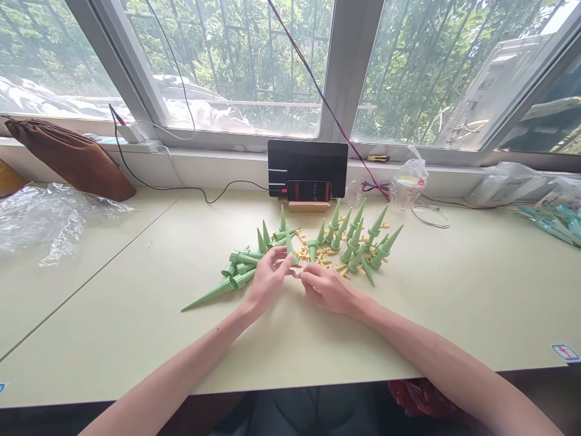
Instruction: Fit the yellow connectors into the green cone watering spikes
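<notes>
Between the thumb and fingers of my left hand is a green plastic watering spike, its tip pointing up. My right hand is close beside it, fingertips pinched together near the spike's ribbed base; whatever they grip is too small and covered to make out. Left of my hands lies a pile of loose green spikes, several on their sides. To the right, several green spikes with yellow fittings stand mostly tip up. Small yellow valve pieces lie scattered between the two groups.
A phone leans against a dark tablet behind the parts. Crumpled clear plastic and a brown bag lie at the left. At the right are a plastic-wrapped cup, a white cable and bagged teal items.
</notes>
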Motion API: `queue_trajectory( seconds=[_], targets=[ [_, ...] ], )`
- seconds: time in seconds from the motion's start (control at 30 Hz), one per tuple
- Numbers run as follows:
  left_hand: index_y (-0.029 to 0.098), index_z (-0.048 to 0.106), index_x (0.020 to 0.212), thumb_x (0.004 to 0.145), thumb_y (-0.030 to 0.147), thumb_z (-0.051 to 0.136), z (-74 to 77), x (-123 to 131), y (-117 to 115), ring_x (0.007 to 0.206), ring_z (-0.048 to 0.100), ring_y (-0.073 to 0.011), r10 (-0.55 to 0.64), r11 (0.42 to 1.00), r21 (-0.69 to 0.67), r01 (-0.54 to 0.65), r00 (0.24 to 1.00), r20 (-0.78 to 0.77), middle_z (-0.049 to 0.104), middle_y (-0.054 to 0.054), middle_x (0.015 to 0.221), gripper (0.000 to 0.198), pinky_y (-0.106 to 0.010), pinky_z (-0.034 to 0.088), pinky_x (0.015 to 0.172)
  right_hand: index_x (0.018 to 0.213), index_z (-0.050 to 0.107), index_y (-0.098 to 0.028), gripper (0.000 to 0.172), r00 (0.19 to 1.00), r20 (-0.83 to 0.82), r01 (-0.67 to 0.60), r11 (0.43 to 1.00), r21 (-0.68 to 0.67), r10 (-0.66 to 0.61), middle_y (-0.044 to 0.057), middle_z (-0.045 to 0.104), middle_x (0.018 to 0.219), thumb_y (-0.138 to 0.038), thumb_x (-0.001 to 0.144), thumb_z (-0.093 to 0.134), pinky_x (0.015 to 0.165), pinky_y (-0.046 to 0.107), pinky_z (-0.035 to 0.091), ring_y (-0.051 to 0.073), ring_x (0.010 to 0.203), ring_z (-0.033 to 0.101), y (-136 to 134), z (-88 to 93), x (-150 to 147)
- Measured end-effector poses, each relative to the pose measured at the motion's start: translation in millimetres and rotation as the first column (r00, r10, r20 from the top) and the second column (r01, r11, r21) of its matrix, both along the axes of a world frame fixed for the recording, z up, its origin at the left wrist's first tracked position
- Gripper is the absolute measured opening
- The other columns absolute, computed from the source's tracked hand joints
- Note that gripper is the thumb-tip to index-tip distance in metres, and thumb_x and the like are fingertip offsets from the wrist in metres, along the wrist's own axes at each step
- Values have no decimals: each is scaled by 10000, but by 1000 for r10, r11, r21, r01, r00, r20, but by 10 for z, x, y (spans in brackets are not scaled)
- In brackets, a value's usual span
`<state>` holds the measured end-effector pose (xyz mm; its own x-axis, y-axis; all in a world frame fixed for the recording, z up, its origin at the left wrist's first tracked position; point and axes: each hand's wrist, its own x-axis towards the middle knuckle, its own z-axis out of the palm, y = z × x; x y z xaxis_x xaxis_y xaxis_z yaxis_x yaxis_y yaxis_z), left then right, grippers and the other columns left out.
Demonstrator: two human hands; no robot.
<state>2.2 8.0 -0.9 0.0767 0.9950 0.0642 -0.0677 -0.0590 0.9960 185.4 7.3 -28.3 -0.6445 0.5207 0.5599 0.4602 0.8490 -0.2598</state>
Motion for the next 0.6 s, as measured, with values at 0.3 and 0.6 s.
queue_trajectory(
  seconds=[0.3,0.6],
  targets=[
    [157,594,1188,866,374,643,27,25,-26,1050,662,-260,-131,991,3,131,989,72,651,-123,1181,391,-431,590,871,1192,554,-223,283,946,-323,57,995,87,-26,80,598,948,-105,958,449,678,287,541,172,831,608,22,15,1],
    [182,616,1186,856,388,651,42,47,-47,987,685,-246,-226,973,-19,228,971,81,628,-105,1216,391,-429,596,848,1200,537,-236,269,881,-456,185,979,83,-128,92,589,994,-113,977,452,681,300,561,175,828,634,18,27,6]
  ],
)
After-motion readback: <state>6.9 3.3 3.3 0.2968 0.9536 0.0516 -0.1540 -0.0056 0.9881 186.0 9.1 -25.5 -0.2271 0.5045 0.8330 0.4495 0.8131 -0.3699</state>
